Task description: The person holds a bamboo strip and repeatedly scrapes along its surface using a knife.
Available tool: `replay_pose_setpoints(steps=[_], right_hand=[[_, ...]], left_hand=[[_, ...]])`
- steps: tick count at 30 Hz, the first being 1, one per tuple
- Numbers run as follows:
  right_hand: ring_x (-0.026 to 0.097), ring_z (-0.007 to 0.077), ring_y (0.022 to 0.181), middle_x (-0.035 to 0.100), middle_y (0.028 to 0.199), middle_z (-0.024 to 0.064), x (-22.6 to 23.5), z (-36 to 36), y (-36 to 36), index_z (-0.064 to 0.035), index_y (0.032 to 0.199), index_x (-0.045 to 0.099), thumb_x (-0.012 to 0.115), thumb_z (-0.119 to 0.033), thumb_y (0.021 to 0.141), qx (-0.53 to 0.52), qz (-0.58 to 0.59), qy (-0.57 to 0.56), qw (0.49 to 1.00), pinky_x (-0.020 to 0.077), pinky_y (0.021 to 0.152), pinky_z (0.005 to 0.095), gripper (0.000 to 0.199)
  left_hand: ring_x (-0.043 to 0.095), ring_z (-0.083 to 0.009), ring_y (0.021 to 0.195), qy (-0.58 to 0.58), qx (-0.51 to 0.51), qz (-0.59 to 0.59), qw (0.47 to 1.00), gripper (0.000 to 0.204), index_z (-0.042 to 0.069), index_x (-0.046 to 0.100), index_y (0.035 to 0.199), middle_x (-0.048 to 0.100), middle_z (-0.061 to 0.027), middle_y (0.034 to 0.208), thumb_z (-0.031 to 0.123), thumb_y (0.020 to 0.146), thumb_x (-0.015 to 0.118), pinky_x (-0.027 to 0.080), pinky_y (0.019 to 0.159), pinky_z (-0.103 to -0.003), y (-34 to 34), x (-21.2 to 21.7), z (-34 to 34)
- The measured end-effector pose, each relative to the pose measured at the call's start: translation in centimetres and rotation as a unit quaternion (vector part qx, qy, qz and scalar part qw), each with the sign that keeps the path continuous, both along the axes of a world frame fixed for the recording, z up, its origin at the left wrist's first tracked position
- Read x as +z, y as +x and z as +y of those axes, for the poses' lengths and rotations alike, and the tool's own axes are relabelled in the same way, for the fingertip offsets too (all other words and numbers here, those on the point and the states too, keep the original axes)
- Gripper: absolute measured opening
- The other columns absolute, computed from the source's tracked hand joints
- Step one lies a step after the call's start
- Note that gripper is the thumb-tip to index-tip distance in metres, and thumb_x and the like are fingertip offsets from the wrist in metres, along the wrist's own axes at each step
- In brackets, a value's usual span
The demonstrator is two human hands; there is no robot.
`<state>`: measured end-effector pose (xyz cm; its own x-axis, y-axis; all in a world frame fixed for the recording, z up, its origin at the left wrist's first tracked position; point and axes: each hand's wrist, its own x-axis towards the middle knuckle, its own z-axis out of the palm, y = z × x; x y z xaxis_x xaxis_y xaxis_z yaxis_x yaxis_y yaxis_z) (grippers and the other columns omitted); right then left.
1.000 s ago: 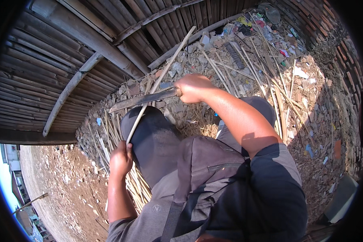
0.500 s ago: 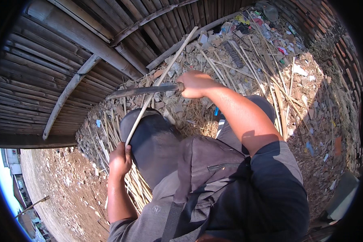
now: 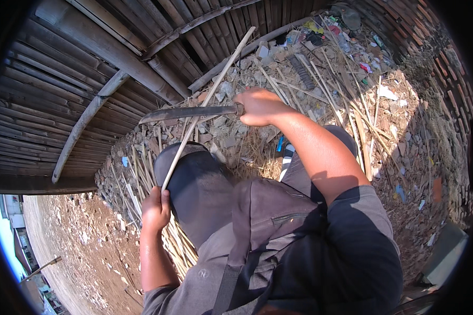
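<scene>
My left hand [image 3: 155,208] is closed round the lower end of a long pale bamboo strip [image 3: 215,90], which slants up and away to the right across my left knee. Gripped in my right hand [image 3: 263,107] is the handle of a machete [image 3: 194,112]. Its long dark blade points left and lies across the strip, a little beyond the knee; whether it cuts into the bamboo I cannot tell. Under my left forearm rests a bundle of bamboo strips [image 3: 178,244].
A bamboo-slat wall [image 3: 42,105] rises at the far left, and a brick wall [image 3: 452,89] stands at the right. Rubble [image 3: 226,136] covers the ground ahead, with loose bamboo strips [image 3: 358,123] and scattered litter [image 3: 320,31] on it. Bare soil [image 3: 89,252] lies to the left.
The machete blade and the bamboo strip have shifted very slightly against each other, with the strip's far end a bit higher. Both hands keep their hold.
</scene>
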<state>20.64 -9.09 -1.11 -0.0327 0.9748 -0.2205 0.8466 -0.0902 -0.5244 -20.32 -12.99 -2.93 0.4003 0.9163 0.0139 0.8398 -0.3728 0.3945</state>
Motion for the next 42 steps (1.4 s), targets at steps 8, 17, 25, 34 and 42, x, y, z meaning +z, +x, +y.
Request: replay_pose_setpoints(steps=[8,17,25,34,42], right_hand=[[0.066,0.0383,0.109,0.070,0.113,0.0238,-5.4,1.5,6.3,-0.0048,0.123,0.067,0.065,-0.020,0.079,-0.148,0.066,0.075,0.984,0.0521,0.095,0.0428,0.046],[0.070,0.0361,0.096,0.072,0.105,0.0225,-6.0,4.1,6.3,-0.0001,0.111,0.070,0.069,-0.021,0.076,-0.189,0.053,-0.056,0.979,0.0544,0.085,0.0407,0.041],[0.066,0.0384,0.112,0.067,0.121,0.0270,-6.9,3.2,5.3,0.0008,0.129,0.062,0.067,-0.023,0.077,-0.232,0.066,0.113,0.964,0.0524,0.097,0.0417,0.057],[0.069,0.0394,0.096,0.072,0.096,0.0203,-5.5,2.1,1.0,-0.0092,0.105,0.070,0.063,-0.016,0.074,-0.026,0.030,0.002,0.999,0.0535,0.083,0.0466,0.033],[0.070,0.0379,0.097,0.072,0.102,0.0223,-5.6,1.5,1.8,-0.0055,0.112,0.070,0.063,-0.015,0.075,-0.074,0.054,-0.018,0.996,0.0543,0.084,0.0473,0.039]], left_hand=[[0.059,-0.0505,0.071,-0.042,-0.020,0.040,0.998,0.031,0.002,0.054,0.090,0.061,-0.0257,0.071,0.030,0.103,0.055,0.044,0.063,-0.055,1.0,1.6,0.9],[0.060,-0.0483,0.066,0.028,0.002,0.024,0.999,0.029,0.004,0.054,0.090,0.061,-0.0227,0.067,0.030,0.103,0.055,0.045,0.059,-0.055,0.6,1.3,-0.6],[0.062,-0.0482,0.070,0.000,-0.005,0.083,0.997,0.029,0.005,0.054,0.093,0.063,-0.0244,0.070,0.032,0.101,0.056,0.047,0.062,-0.057,1.3,1.7,-0.3],[0.063,-0.0477,0.070,0.055,0.025,0.062,0.996,0.028,0.005,0.056,0.093,0.064,-0.0247,0.073,0.031,0.101,0.058,0.047,0.061,-0.056,1.4,0.8,-1.0],[0.064,-0.0484,0.074,0.019,0.005,0.073,0.997,0.035,0.004,0.056,0.097,0.065,-0.0246,0.074,0.038,0.101,0.057,0.048,0.065,-0.055,1.2,2.3,-1.0]])
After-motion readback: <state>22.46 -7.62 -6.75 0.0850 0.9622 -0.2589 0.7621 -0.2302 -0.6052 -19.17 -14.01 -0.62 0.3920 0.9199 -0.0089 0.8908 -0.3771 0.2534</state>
